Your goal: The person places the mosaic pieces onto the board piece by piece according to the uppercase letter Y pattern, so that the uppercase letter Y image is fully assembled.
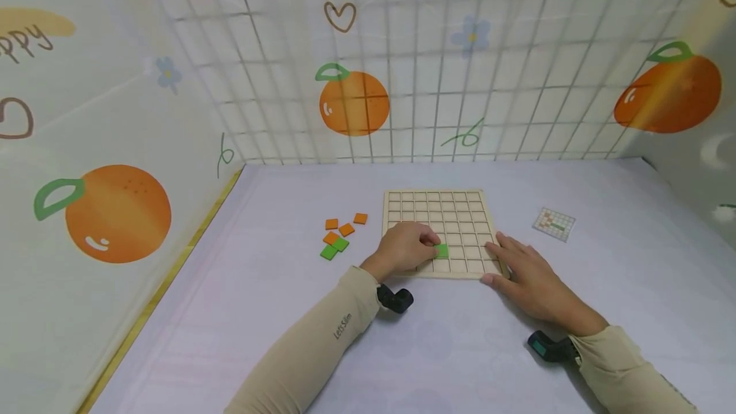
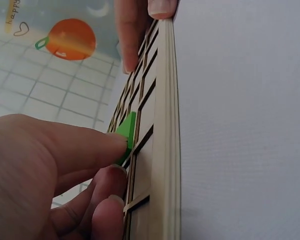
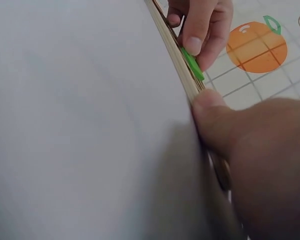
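A square wooden board [image 1: 468, 266] with a grid of shallow cells lies flat on the table. My left hand [image 1: 407, 246] is over its front half and pinches a green square tile [image 1: 442, 250] between thumb and fingertips. In the left wrist view that tile [image 2: 126, 131] leans at a slant, its lower edge right at the grid lines. At the board's front right corner rests my right hand [image 1: 531, 283], fingers stretched over the right edge. The right wrist view shows its thumb [image 3: 210, 107] against the board's front rim.
Left of the board lie several loose orange tiles [image 1: 360, 218] and two green tiles [image 1: 329, 252], some touching. A small card [image 1: 554, 223] with a printed coloured grid pattern lies to the right. Printed curtains [image 1: 402, 37] stand behind and beside the white table [image 1: 259, 241].
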`<state>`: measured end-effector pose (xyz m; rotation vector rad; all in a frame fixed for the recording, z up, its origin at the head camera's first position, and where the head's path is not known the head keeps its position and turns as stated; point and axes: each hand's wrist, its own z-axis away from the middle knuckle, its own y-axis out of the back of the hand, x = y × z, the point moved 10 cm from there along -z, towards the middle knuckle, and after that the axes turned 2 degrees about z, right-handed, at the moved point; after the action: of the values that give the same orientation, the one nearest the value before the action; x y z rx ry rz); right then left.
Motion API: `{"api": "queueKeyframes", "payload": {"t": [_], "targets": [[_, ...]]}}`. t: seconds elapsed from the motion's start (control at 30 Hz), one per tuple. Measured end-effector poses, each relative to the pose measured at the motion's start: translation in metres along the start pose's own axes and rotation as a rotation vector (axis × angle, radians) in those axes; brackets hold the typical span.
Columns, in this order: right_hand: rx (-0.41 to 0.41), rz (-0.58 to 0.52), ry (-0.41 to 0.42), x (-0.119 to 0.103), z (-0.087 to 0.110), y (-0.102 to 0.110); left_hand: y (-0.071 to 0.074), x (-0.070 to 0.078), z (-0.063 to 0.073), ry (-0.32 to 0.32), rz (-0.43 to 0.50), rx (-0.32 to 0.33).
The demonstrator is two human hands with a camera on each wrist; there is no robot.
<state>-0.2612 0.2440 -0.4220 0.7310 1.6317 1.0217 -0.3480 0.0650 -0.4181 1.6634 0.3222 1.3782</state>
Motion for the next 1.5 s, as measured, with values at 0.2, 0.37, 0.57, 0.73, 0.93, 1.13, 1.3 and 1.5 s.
{"api": "queueKeyframes", "payload": {"t": [0.2,0.37,0.57,0.73,0.93,1.13,1.3,1.5], "targets": [[-0.014,0.013,-0.011,0.002,0.000,0.000,0.001,0.002,0.003,-0.001,0.003,-0.001],[-0.025,0.027,-0.018,0.004,-0.001,0.000,0.000,0.005,0.006,-0.009,-0.001,-0.003],[-0.044,0.010,-0.032,0.006,-0.001,0.001,-0.001,0.008,0.008,-0.010,-0.002,0.013],[-0.047,-0.005,-0.025,0.008,-0.001,0.002,-0.003,0.008,0.008,-0.018,0.011,0.014],[-0.033,-0.035,-0.033,0.011,-0.001,0.001,0.000,0.004,0.010,-0.026,0.093,0.011],[-0.038,-0.041,-0.055,0.013,-0.001,-0.002,0.003,-0.005,0.013,-0.015,0.215,0.038],[-0.042,-0.037,-0.056,0.013,-0.002,-0.004,0.007,-0.012,0.018,-0.011,0.299,0.073],[-0.035,-0.033,-0.043,0.013,-0.001,-0.001,0.019,-0.020,0.032,-0.011,0.374,0.090]]}}
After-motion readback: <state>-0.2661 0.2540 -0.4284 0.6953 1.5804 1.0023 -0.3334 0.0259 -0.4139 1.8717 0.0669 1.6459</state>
